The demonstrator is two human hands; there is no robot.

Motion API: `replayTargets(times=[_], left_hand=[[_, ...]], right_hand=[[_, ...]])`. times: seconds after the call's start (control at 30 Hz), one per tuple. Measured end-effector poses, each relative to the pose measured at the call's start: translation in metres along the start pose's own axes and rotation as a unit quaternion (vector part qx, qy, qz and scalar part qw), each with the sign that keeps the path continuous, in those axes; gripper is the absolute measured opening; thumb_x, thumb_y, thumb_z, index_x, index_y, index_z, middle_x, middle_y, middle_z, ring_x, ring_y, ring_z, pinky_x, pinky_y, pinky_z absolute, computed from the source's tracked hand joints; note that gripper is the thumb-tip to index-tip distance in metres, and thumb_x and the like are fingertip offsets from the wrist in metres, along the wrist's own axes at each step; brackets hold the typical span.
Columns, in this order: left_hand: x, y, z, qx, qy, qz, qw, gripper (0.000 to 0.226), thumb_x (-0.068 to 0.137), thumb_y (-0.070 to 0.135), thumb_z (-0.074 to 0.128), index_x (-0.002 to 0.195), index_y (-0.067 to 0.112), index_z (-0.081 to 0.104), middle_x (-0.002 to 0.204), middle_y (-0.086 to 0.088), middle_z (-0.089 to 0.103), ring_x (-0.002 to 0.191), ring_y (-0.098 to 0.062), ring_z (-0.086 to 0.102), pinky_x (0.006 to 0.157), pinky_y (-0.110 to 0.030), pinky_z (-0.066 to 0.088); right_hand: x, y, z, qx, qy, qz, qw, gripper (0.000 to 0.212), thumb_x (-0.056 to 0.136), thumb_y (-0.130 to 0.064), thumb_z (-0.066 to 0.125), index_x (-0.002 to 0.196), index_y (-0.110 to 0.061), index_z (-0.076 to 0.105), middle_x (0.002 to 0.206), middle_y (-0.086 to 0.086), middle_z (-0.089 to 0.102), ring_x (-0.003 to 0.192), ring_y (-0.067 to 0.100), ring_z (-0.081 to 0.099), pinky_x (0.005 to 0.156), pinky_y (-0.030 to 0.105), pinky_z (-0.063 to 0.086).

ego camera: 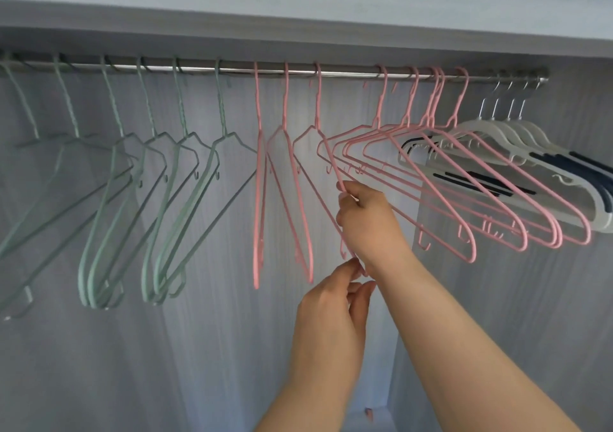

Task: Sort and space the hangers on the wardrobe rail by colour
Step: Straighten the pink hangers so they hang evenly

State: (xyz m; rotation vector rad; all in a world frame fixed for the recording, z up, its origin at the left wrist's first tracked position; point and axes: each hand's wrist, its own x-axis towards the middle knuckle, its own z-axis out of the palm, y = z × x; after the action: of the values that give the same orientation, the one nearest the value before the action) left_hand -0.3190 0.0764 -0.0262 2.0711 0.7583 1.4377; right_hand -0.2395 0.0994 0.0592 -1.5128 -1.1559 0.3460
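A home wardrobe interior is shown. A metal rail (pixel 298 72) is fixed beneath a grey shelf board (pixel 298 30), and grey wood-grain panels (pixel 212 332) are seen behind and at the sides. The rail is hung with bare clothes hangers: green wire hangers (pixel 180 179) at the left, pink wire hangers (pixel 431 166) in the middle, and white plastic hangers (pixel 517 139) with dark strips at the right.
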Motion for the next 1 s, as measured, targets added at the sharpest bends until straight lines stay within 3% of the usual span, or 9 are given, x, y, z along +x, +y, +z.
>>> replayTargets(times=[0.1, 0.2, 0.27, 0.33, 0.47, 0.6, 0.7, 0.87, 1.0], left_hand=[[-0.005, -0.011, 0.0, -0.023, 0.004, -0.013, 1.0, 0.019, 0.08, 0.03, 0.056, 0.097, 0.024, 0.063, 0.087, 0.012, 0.07, 0.079, -0.001, 0.064, 0.073, -0.016, 0.052], [-0.016, -0.023, 0.005, -0.06, 0.011, -0.046, 0.997, 0.012, 0.071, 0.037, 0.062, 0.069, 0.027, 0.057, 0.063, 0.014, 0.067, 0.06, 0.0, 0.063, 0.057, -0.012, 0.049], [-0.024, -0.027, 0.018, -0.076, -0.027, -0.053, 0.995, 0.017, 0.069, 0.043, 0.063, 0.075, 0.028, 0.057, 0.059, 0.02, 0.064, 0.055, 0.001, 0.061, 0.054, -0.008, 0.046], [-0.029, -0.02, 0.033, -0.062, -0.054, 0.002, 0.997, 0.027, 0.073, 0.058, 0.057, 0.094, 0.041, 0.055, 0.079, 0.023, 0.065, 0.07, 0.004, 0.062, 0.064, -0.009, 0.049], [-0.018, 0.004, 0.061, -0.037, -0.069, 0.088, 0.993, 0.05, 0.084, 0.057, 0.035, 0.129, 0.034, 0.039, 0.133, 0.02, 0.045, 0.116, -0.002, 0.049, 0.096, -0.024, 0.043], [0.002, 0.022, 0.079, -0.036, -0.041, 0.052, 0.997, 0.047, 0.078, 0.057, 0.047, 0.121, 0.043, 0.034, 0.11, 0.037, 0.042, 0.102, -0.006, 0.054, 0.089, -0.019, 0.04], [0.011, 0.023, 0.088, -0.026, 0.009, 0.035, 0.999, 0.032, 0.082, 0.033, 0.06, 0.113, 0.036, 0.051, 0.093, 0.02, 0.057, 0.084, -0.007, 0.059, 0.077, -0.019, 0.046], [0.016, 0.022, 0.09, -0.049, 0.094, 0.008, 0.994, 0.023, 0.077, 0.024, 0.056, 0.098, 0.034, 0.057, 0.083, 0.024, 0.065, 0.076, 0.006, 0.062, 0.07, -0.005, 0.046], [0.018, 0.023, 0.089, -0.047, 0.119, 0.0, 0.992, 0.02, 0.075, 0.022, 0.057, 0.092, 0.024, 0.066, 0.085, 0.032, 0.064, 0.075, 0.011, 0.062, 0.068, -0.001, 0.043]], right_hand=[[-0.006, -0.001, -0.008, -0.114, -0.014, -0.028, 0.993, 0.043, 0.098, -0.03, 0.033, 0.137, -0.013, 0.039, 0.119, 0.012, 0.06, 0.095, 0.021, 0.06, 0.072, 0.024, 0.043], [-0.012, -0.003, -0.044, -0.254, 0.096, -0.136, 0.953, 0.04, 0.094, -0.031, 0.044, 0.129, -0.014, 0.05, 0.128, 0.012, 0.051, 0.115, 0.026, 0.051, 0.095, 0.027, 0.037], [-0.012, -0.004, -0.077, -0.302, 0.167, -0.173, 0.923, 0.038, 0.09, -0.022, 0.052, 0.127, -0.014, 0.053, 0.13, 0.012, 0.049, 0.121, 0.026, 0.046, 0.098, 0.023, 0.032], [-0.005, 0.004, -0.103, -0.333, 0.158, -0.135, 0.92, 0.04, 0.089, -0.017, 0.053, 0.128, -0.013, 0.052, 0.131, 0.011, 0.051, 0.118, 0.026, 0.05, 0.098, 0.025, 0.034], [0.005, 0.029, -0.111, -0.177, 0.045, -0.025, 0.983, 0.035, 0.093, -0.009, 0.044, 0.127, -0.011, 0.051, 0.118, 0.006, 0.062, 0.099, 0.021, 0.059, 0.093, 0.032, 0.047], [0.005, 0.046, -0.105, 0.115, -0.019, 0.058, 0.991, 0.035, 0.094, 0.005, 0.034, 0.125, -0.001, 0.049, 0.089, 0.007, 0.065, 0.069, 0.013, 0.065, 0.063, 0.015, 0.056], [0.007, 0.047, -0.101, 0.245, -0.053, 0.07, 0.965, 0.029, 0.094, 0.003, 0.037, 0.118, -0.001, 0.053, 0.078, 0.006, 0.065, 0.051, 0.004, 0.061, 0.051, 0.012, 0.051], [0.014, 0.052, -0.093, 0.261, -0.118, 0.05, 0.957, 0.029, 0.093, 0.003, 0.04, 0.116, -0.008, 0.055, 0.077, 0.001, 0.062, 0.054, 0.008, 0.049, 0.051, 0.017, 0.043], [0.018, 0.052, -0.083, 0.257, -0.137, 0.027, 0.956, 0.029, 0.093, 0.002, 0.04, 0.095, -0.018, 0.06, 0.074, -0.002, 0.063, 0.049, 0.004, 0.05, 0.049, 0.014, 0.044]])
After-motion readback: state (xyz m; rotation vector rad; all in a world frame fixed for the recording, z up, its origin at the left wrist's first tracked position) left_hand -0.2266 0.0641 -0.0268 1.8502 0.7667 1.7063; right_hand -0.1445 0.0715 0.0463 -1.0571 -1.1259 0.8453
